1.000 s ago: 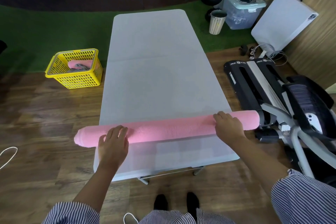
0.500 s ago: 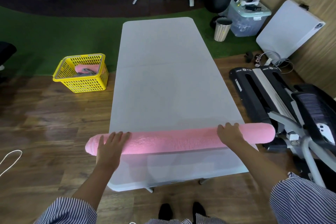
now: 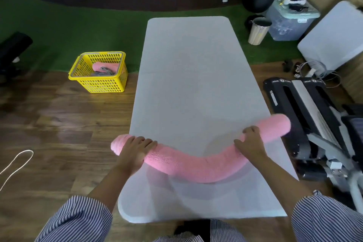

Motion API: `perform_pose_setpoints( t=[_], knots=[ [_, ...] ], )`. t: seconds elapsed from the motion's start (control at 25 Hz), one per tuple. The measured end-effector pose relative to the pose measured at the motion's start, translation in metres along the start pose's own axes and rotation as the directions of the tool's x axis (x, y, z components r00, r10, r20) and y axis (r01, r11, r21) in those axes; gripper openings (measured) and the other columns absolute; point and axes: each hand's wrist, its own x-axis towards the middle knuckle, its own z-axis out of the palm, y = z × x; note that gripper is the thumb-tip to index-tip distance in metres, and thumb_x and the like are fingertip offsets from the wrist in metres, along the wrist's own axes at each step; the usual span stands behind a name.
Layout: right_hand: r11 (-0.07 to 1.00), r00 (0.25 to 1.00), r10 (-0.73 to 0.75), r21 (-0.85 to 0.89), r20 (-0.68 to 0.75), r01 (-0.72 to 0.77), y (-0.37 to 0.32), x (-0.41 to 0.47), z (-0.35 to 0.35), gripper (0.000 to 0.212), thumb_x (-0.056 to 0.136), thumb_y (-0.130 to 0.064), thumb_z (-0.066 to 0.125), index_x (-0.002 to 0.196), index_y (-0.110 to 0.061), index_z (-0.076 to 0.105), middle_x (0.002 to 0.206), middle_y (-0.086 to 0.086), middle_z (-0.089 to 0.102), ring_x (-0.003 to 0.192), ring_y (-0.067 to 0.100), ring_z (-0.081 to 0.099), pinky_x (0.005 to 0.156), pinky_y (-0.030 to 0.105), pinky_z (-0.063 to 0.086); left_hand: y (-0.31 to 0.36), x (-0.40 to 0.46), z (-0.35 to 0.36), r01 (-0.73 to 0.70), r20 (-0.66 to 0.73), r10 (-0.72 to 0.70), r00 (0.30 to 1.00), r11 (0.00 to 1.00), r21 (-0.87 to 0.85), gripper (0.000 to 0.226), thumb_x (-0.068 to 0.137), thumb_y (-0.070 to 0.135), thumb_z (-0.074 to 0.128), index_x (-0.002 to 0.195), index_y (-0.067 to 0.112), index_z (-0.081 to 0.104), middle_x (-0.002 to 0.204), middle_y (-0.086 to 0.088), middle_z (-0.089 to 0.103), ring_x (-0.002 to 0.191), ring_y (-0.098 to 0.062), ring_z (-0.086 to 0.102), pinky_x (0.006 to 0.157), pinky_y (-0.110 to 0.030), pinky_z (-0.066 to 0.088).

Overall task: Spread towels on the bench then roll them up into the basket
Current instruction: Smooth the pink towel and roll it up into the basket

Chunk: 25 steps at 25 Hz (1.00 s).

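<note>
Both hands hold the long pink rolled terry towel [image 3: 194, 167] near the front of the pale grey padded bench [image 3: 188, 76]; the left hand [image 3: 135, 151] has its fingers curled over the roll just inside its left end, the right hand [image 3: 251, 143] grips it short of the right end, which juts past that hand beyond the bench edge. Between the hands the roll sags towards the person, so it looks soft, light and limp; I would judge a grip nearer the middle keeps it from unrolling; the yellow slotted plastic basket [image 3: 102, 84] stands on the floor well beyond the left hand. No writing is readable.
</note>
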Motion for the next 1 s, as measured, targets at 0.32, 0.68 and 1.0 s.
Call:
perform_pose_setpoints(
  t=[0.32, 0.68, 1.0],
  knots=[
    [0.830, 0.764, -0.556, 0.263, 0.328, 0.492, -0.095, 0.038, 0.040, 0.085, 0.073, -0.014, 0.065, 0.144, -0.019, 0.020, 0.152, -0.001, 0.015, 0.125, 0.007, 0.032, 0.097, 0.027, 0.036, -0.017, 0.060, 0.010, -0.052, -0.014, 0.052, 0.999, 0.998, -0.030, 0.063, 0.048, -0.011, 0.071, 0.107, 0.007, 0.067, 0.110, -0.008, 0.066, 0.099, -0.027, 0.064, 0.097, -0.039, 0.044],
    [0.906, 0.853, -0.116, 0.406, 0.510, -0.120, -0.152, 0.040, 0.060, 0.051, 0.057, -0.026, 0.062, 0.108, -0.018, 0.063, 0.106, 0.004, 0.064, 0.099, 0.026, 0.060, 0.083, 0.035, 0.048, -0.039, 0.051, 0.004, -0.014, 0.009, 0.016, 1.000, 0.984, -0.180, 0.074, 0.059, 0.012, 0.078, 0.125, 0.001, 0.046, 0.132, -0.016, 0.049, 0.113, -0.030, 0.054, 0.097, -0.048, 0.048],
    [0.969, 0.757, -0.168, 0.246, 0.632, 0.009, -0.182, 0.022, 0.086, 0.042, 0.062, -0.020, 0.055, 0.103, -0.025, 0.062, 0.107, -0.001, 0.063, 0.101, 0.021, 0.056, 0.084, 0.033, 0.045, -0.041, 0.060, 0.000, -0.070, 0.078, 0.074, 0.994, 0.996, -0.052, 0.109, 0.054, 0.044, 0.076, 0.144, 0.006, 0.028, 0.156, -0.009, 0.021, 0.143, -0.023, 0.028, 0.115, -0.058, 0.013]
  ],
)
